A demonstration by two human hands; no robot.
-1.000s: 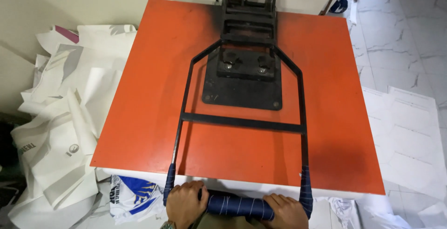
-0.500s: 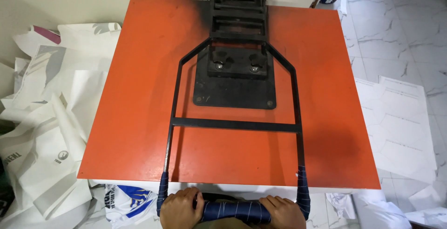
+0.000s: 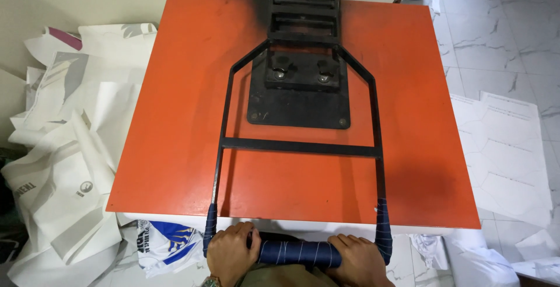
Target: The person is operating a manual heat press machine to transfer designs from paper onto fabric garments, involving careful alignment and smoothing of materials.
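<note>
A large heat press fills the view, its orange top plate (image 3: 175, 118) lying flat and closed. A black metal lever frame (image 3: 298, 147) runs over the plate down to a handle bar (image 3: 298, 253) wrapped in dark blue striped cloth at the near edge. My left hand (image 3: 230, 252) grips the left end of the bar. My right hand (image 3: 356, 258) grips the right end. A black mounting block (image 3: 298, 94) with two bolts sits at the plate's centre.
A heap of crumpled white paper sheets (image 3: 64, 164) lies on the floor to the left. A blue and white printed bag (image 3: 163, 243) lies under the near left corner. White sheets (image 3: 501, 147) rest on the marble floor at the right.
The camera view has shifted slightly, so the press sits lower and more centred. Both hands stay wrapped on the handle bar, and the plate remains down.
</note>
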